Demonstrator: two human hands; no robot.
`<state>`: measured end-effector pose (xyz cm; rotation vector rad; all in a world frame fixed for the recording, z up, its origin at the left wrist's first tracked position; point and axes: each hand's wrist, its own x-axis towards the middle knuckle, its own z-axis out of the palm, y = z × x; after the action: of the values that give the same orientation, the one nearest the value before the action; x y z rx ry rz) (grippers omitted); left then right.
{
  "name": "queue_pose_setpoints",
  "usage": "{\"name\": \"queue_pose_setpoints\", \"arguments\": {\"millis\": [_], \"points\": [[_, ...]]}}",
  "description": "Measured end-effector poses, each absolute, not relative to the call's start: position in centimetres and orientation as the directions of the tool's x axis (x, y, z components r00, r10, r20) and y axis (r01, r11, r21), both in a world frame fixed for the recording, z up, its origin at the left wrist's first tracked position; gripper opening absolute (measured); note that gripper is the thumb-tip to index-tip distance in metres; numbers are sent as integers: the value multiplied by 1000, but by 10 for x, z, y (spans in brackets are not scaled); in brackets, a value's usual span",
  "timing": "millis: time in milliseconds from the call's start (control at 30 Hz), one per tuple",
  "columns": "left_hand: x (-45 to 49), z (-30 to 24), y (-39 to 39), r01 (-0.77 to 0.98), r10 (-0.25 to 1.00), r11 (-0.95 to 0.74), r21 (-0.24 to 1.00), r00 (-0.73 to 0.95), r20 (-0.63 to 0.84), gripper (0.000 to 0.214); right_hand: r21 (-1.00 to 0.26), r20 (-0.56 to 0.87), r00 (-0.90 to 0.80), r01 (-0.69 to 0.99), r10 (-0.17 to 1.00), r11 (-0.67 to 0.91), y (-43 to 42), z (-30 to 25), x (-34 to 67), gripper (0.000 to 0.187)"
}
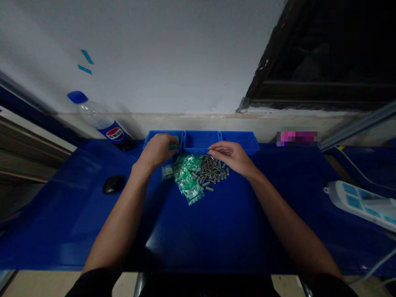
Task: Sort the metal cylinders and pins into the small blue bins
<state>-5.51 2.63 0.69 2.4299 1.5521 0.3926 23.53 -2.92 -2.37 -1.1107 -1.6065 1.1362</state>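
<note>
Three blue bins stand in a row against the wall: left bin [154, 136], middle bin [201, 142], right bin [244, 140]. In front of them lies a heap of small green-printed plastic bags [187, 177], dark screws [208, 167] and grey cylindrical parts [221, 173]. My left hand [157, 150] hovers at the left bin's front edge, its fingers closed on a small green bag. My right hand [232, 156] rests over the right side of the heap, fingers curled down onto the parts; what they hold is hidden.
A blue mat [201, 231] covers the table. A soda bottle [102, 121] lies at the back left, a black mouse [113, 184] left of my arm. A white power strip [361, 203] with cables sits at the right edge.
</note>
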Motion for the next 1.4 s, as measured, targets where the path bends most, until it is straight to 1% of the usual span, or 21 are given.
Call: {"name": "queue_pose_setpoints", "arguments": {"millis": [100,167,233,300,400,467,567,633,700,800,867,933,967,1033,1100,1133,1200,1267,1400], "points": [[-57,6,27,894,924,-383,233,370,99,28,-960,148,-256,195,955,201,-28,-28,235,21],[-57,4,28,919,941,-337,207,320,111,33,-953,155,-265,215,952,215,-28,-31,233,20],[-56,1,28,929,948,-313,196,293,124,33,-935,169,-262,264,950,239,-28,-34,230,17],[-53,1,28,924,941,-328,196,302,149,32,-903,178,-267,339,947,265,-30,-36,227,14],[-48,4,25,880,902,-419,225,376,210,31,-857,174,-323,415,930,305,-33,-37,221,14],[-43,6,22,809,849,-529,256,502,167,33,-845,177,-357,423,917,328,-35,-37,219,15],[-34,5,17,701,730,-656,281,683,2,49,-841,188,-365,420,912,342,-35,-36,220,16],[-29,1,14,685,694,-682,258,717,-66,60,-842,195,-357,418,913,343,-34,-35,221,17],[-24,-2,12,699,700,-682,215,709,-86,62,-843,198,-351,416,915,342,-34,-34,223,17],[-22,-2,11,718,717,-679,152,693,-72,57,-843,201,-347,416,916,342,-34,-33,224,17],[-24,2,11,714,715,-689,127,698,-48,46,-842,198,-353,415,914,343,-34,-34,223,16],[-28,9,10,691,696,-712,128,718,-2,34,-848,192,-358,408,914,338,-34,-35,222,15],[-29,12,9,675,685,-725,141,728,34,29,-854,187,-355,402,916,330,-34,-36,221,16],[-31,19,6,636,665,-743,207,736,126,23,-868,185,-341,383,922,316,-34,-38,219,21],[-29,25,2,593,666,-738,323,717,206,19,-880,198,-333,354,922,317,-34,-41,218,32],[-27,27,0,567,673,-726,390,702,233,17,-890,204,-336,329,920,317,-34,-42,217,35],[-22,29,-4,519,700,-686,510,663,266,16,-921,199,-341,255,919,295,-33,-43,218,27],[-18,30,-7,486,727,-636,600,639,252,18,-954,167,-346,179,923,240,-33,-44,219,18],[-14,35,-12,419,718,-533,735,684,130,22,-982,87,-375,125,923,144,-32,-42,222,18]]}}
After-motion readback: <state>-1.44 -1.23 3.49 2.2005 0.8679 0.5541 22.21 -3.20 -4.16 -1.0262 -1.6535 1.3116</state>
